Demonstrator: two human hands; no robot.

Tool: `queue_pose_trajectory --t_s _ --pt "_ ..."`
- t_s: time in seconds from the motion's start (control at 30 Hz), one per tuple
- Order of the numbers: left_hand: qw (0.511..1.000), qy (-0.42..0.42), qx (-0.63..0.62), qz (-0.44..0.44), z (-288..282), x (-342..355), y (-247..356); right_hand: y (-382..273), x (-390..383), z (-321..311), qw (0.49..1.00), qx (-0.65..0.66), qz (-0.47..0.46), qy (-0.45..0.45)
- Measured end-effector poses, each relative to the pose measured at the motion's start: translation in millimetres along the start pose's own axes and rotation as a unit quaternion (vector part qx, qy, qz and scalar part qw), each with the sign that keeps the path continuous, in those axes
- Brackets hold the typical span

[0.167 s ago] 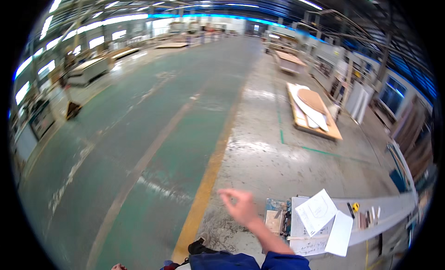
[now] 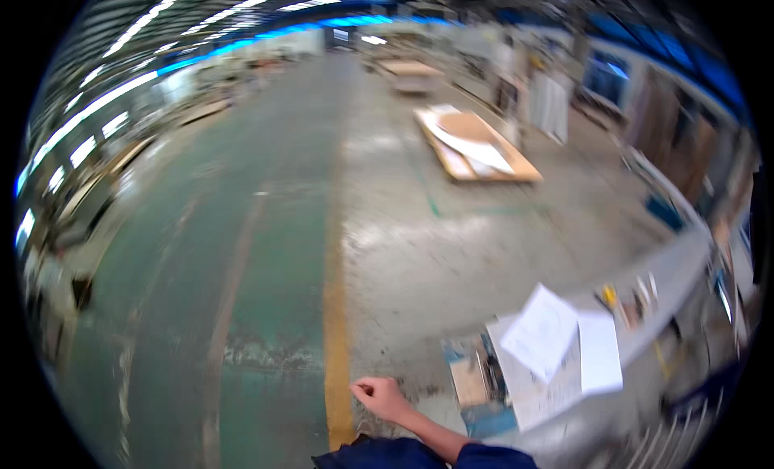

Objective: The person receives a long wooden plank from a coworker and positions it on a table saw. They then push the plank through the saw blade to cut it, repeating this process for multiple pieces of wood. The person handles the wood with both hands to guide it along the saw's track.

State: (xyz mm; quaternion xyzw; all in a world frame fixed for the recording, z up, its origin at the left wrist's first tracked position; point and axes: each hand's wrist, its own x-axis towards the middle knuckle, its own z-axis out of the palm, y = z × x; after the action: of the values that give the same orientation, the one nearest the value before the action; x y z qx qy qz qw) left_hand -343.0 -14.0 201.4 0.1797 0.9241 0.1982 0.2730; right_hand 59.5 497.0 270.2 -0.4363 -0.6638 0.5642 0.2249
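Bare right hand [image 2: 380,398] is held with fingers curled inward, nothing seen gripped or worked; white rectangular paper sheets [image 2: 538,334] are laid near left edge of long grey tabletop [image 2: 677,263], rightward reach likely needed for contact

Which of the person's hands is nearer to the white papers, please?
Right, from what shows: the right hand is to the left of the white papers and apart from them; the left hand is out of view.
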Motion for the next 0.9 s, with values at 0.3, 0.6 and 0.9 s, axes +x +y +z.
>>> queue_pose_trajectory --t_s 0.3,0.6,0.9 --pt "0.961 -0.158 -0.167 0.155 92 349 510 -63 148 -66 0.987 -0.073 -0.091 0.108" --pt "0.885 -0.385 -0.219 0.146 230 452 727 -43 259 -105 0.967 -0.189 -0.039 0.165" --pt "0.465 -0.690 0.187 0.522 328 312 1030 10 478 -125 0.954 -0.280 0.104 0.039"
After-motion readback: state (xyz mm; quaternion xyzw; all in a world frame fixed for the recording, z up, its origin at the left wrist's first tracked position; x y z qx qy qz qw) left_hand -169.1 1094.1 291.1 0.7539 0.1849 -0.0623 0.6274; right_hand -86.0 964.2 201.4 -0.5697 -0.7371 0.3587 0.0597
